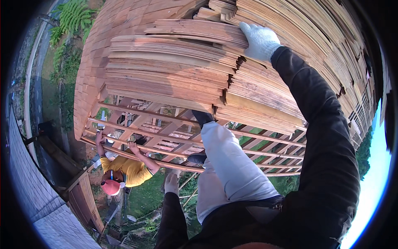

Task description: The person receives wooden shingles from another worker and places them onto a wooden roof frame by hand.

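Observation:
My right hand [260, 40], in a white knit glove, is closed at the right end of a raised layer of thin wooden shingles [199, 30]. Beneath and beside it lie thick stacks of shingles [166, 76] with uneven ends. Lower down, my gloved left hand [171, 184] is just below the outermost roof batten [182, 167]. Its fingers point up, but their grip is too small to make out. My leg in pale trousers [232, 162] reaches up to the stacks, with its dark-shod foot at their lower edge.
Open battens and rafters [145, 133] run below the stacks, with ground showing through. A person in a yellow shirt and red cap [128, 172] holds the roof edge at lower left. Laid shingles [95, 62] cover the left slope. Another roof [54, 211] stands at far left.

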Demonstrator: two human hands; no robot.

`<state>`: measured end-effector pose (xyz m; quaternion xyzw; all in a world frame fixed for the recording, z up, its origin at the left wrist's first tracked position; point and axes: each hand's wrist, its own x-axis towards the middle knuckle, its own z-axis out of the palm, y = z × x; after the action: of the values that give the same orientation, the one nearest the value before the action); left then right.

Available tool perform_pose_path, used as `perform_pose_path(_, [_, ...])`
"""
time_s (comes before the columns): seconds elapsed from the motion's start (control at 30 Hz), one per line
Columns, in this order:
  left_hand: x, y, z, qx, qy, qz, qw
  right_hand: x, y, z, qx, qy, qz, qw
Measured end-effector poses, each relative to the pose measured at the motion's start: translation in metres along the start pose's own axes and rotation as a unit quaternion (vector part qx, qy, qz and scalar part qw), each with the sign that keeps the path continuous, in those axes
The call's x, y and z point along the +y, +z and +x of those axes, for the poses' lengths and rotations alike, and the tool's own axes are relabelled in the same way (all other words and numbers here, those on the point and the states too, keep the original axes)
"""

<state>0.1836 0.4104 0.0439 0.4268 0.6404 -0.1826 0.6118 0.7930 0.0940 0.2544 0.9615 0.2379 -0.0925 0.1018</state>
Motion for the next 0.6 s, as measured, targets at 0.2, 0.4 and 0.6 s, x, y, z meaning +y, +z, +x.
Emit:
perform_pose_path(0.2, [0.013, -0.005, 0.008, -0.013, -0.010, 0.073, 0.997, 0.119, 0.047, -0.113, -0.010, 0.065, 0.046, 0.997])
perform_pose_path(0.4, [0.048, 0.006, 0.028, -0.057, 0.050, 0.133, 0.988, 0.151, 0.139, -0.149, 0.038, 0.163, 0.062, 0.984])
perform_pose_path(0.6, [0.089, 0.043, 0.023, -0.078, 0.094, 0.153, 0.981, 0.125, 0.115, -0.146, 0.055, 0.188, 0.179, 0.964])
